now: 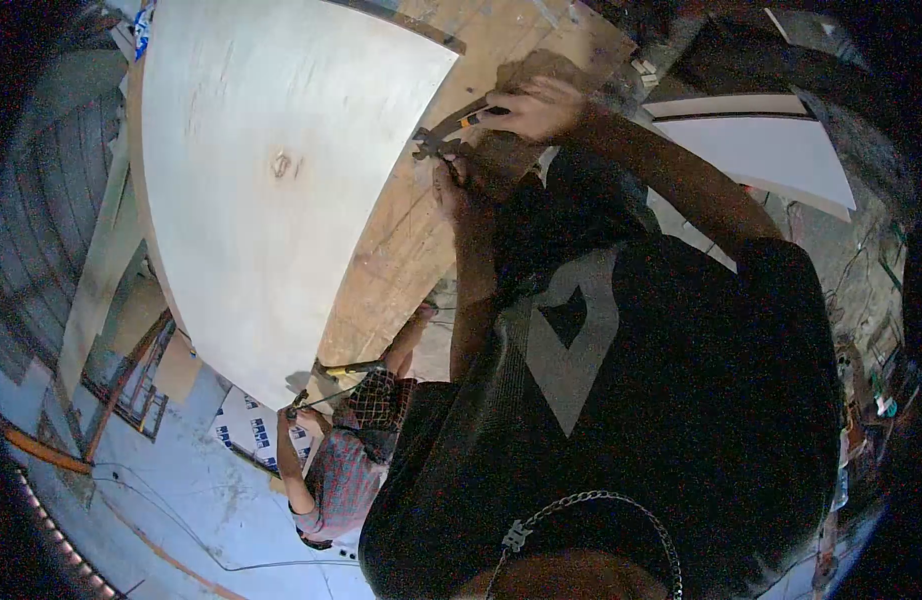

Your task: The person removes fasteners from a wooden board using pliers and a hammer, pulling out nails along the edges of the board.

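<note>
White panel has beside its edge the right hand gripping a tool and the left hand curled, its hold unclear; blue print near the panel's narrow end is unreadable.

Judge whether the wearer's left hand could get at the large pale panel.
Probably yes: the left hand is close to the pale panel, and though a dark tool head sits nearby, the wooden surface beside looks free to cross.

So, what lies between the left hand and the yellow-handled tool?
Only a bare stretch of scuffed wooden surface, beside the pale panel, between left hand and yellow-handled tool, seen in the head view.
</note>
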`<state>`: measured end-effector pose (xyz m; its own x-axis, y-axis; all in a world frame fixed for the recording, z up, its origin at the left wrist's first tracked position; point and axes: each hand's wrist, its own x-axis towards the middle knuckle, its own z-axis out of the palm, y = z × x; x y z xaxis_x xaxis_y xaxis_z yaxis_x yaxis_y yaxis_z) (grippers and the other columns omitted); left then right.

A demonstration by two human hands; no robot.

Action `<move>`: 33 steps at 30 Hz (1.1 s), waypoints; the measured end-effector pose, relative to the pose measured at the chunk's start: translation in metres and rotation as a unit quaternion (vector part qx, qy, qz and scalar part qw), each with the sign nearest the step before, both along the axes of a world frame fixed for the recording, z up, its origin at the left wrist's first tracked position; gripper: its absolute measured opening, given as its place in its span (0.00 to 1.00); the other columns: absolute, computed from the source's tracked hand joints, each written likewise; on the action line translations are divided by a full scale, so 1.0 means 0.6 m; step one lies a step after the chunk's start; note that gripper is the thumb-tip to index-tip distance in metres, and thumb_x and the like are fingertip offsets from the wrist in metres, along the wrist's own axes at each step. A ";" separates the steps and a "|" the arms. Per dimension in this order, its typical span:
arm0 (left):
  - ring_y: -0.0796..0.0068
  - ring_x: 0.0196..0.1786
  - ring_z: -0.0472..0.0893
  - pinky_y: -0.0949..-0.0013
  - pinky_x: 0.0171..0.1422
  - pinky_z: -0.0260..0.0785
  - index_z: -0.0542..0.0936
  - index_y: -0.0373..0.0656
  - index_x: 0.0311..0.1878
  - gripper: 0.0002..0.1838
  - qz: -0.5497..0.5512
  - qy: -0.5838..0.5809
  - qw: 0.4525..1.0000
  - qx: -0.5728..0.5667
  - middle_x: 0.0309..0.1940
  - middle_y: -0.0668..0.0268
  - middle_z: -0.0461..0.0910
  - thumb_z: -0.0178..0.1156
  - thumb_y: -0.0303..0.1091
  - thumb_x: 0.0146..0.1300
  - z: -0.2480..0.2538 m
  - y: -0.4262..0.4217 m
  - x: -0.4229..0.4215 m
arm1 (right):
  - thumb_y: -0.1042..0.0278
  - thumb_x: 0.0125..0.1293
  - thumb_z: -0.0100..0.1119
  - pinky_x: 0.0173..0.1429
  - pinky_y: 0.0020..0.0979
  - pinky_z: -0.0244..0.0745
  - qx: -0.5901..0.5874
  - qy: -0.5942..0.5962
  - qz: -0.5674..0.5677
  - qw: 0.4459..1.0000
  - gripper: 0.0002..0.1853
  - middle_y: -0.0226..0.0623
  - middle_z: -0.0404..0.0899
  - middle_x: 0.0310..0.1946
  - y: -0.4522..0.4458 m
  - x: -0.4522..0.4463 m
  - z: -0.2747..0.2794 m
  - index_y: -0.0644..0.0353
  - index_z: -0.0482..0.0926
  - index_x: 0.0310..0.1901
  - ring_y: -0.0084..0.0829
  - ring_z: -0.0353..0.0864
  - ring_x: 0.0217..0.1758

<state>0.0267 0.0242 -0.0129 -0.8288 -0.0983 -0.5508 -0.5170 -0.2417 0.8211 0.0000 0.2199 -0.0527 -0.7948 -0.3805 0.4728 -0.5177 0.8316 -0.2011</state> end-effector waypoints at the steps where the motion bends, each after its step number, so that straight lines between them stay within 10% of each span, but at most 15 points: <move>1: 0.75 0.42 0.74 0.72 0.46 0.70 0.72 0.34 0.48 0.15 -0.001 0.000 1.000 0.000 0.40 0.62 0.76 0.41 0.34 0.71 -0.010 0.002 0.002 | 0.58 0.61 0.48 0.43 0.28 0.75 -0.008 0.069 -0.035 0.997 0.16 0.19 0.76 0.49 -0.002 0.005 -0.020 0.30 0.77 0.50 0.25 0.80 0.35; 3: 0.80 0.26 0.67 0.78 0.29 0.61 0.72 0.42 0.40 0.12 0.082 -0.011 0.996 0.046 0.26 0.71 0.69 0.46 0.41 0.69 -0.005 0.019 0.000 | 0.58 0.60 0.49 0.41 0.28 0.75 -0.004 0.033 -0.017 0.999 0.17 0.19 0.76 0.49 0.005 0.010 0.023 0.30 0.77 0.50 0.24 0.80 0.36; 10: 0.82 0.30 0.68 0.80 0.33 0.66 0.72 0.42 0.42 0.12 0.039 0.036 0.993 0.108 0.27 0.70 0.70 0.44 0.40 0.71 -0.010 0.013 -0.001 | 0.60 0.55 0.51 0.36 0.27 0.72 0.070 -0.066 0.085 0.992 0.24 0.25 0.74 0.53 0.029 -0.002 0.006 0.32 0.73 0.56 0.23 0.79 0.40; 12: 0.82 0.29 0.68 0.80 0.33 0.66 0.72 0.41 0.42 0.11 0.164 -0.033 0.927 0.337 0.28 0.70 0.70 0.45 0.39 0.71 -0.002 0.017 -0.004 | 0.60 0.56 0.51 0.36 0.27 0.72 0.059 -0.051 0.089 0.993 0.25 0.26 0.74 0.53 0.031 -0.005 -0.017 0.33 0.71 0.58 0.24 0.79 0.41; 26: 0.79 0.36 0.67 0.77 0.42 0.63 0.70 0.42 0.42 0.14 -0.059 0.108 0.978 0.166 0.32 0.70 0.68 0.49 0.45 0.68 0.004 0.006 -0.003 | 0.61 0.60 0.52 0.37 0.32 0.77 0.032 0.058 0.115 0.991 0.21 0.30 0.74 0.48 0.030 -0.038 -0.017 0.45 0.70 0.56 0.34 0.80 0.40; 33: 0.80 0.26 0.66 0.78 0.28 0.59 0.72 0.44 0.37 0.19 0.014 0.013 0.940 0.340 0.25 0.71 0.68 0.38 0.47 0.72 -0.014 0.006 -0.026 | 0.62 0.58 0.57 0.43 0.41 0.74 -0.045 -0.324 0.080 0.942 0.16 0.44 0.75 0.43 -0.009 -0.076 0.044 0.60 0.74 0.46 0.41 0.79 0.41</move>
